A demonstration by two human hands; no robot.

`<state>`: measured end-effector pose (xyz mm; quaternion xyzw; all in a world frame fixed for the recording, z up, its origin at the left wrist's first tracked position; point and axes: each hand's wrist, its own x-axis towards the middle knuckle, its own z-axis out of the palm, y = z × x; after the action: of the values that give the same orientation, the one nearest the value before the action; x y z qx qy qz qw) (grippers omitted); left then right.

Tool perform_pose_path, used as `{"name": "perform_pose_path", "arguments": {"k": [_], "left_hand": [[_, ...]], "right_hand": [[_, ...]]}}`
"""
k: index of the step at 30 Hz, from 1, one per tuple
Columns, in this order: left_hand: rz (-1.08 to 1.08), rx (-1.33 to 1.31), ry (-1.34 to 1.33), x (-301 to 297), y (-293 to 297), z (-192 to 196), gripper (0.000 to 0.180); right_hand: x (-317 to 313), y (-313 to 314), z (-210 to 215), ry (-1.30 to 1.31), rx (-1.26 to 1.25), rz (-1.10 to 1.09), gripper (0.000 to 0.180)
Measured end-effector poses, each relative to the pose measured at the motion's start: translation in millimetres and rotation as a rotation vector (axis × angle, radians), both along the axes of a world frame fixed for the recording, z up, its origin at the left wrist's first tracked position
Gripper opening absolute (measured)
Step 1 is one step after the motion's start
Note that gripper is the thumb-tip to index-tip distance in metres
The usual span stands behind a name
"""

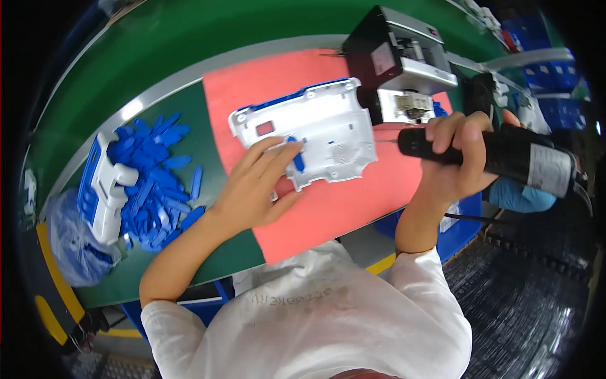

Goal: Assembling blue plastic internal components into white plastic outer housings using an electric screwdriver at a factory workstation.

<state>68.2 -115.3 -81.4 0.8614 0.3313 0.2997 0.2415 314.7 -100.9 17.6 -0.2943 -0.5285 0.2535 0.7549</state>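
A white plastic housing (322,123) with a blue rim lies on a red mat (353,202). My left hand (255,186) rests on the housing's near edge, its fingers pressing a small blue plastic strip (297,158) against the white surface. My right hand (457,161) grips a black electric screwdriver (505,155) held level to the right of the housing, its tip pointing left toward it.
A heap of blue plastic strips (154,180) lies on the green bench at left, with another white and blue housing (104,189) on it and a clear bag (69,243) beside. A black and grey machine (398,60) stands behind the mat.
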Motion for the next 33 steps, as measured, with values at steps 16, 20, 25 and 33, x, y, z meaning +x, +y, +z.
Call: {"name": "perform_pose_path", "arguments": {"k": [16,20,25,33], "left_hand": [[0.006,0.052,-0.129,-6.3,6.7,-15.1,0.055],[0.000,0.049,-0.140,-5.6,6.2,-13.8,0.054],[0.022,0.055,-0.154,-6.6,4.4,-18.6,0.054],[0.031,-0.011,-0.182,-6.6,4.7,-17.2,0.056]], "right_hand": [[-86.6,19.7,-53.8,-0.312,-0.084,0.239,0.052],[-81.3,19.1,-59.0,-0.428,-0.043,0.235,0.051],[-82.7,12.0,-59.2,-0.494,-0.043,0.328,0.049],[-83.8,13.1,-54.9,-0.609,-0.012,0.349,0.045]]}}
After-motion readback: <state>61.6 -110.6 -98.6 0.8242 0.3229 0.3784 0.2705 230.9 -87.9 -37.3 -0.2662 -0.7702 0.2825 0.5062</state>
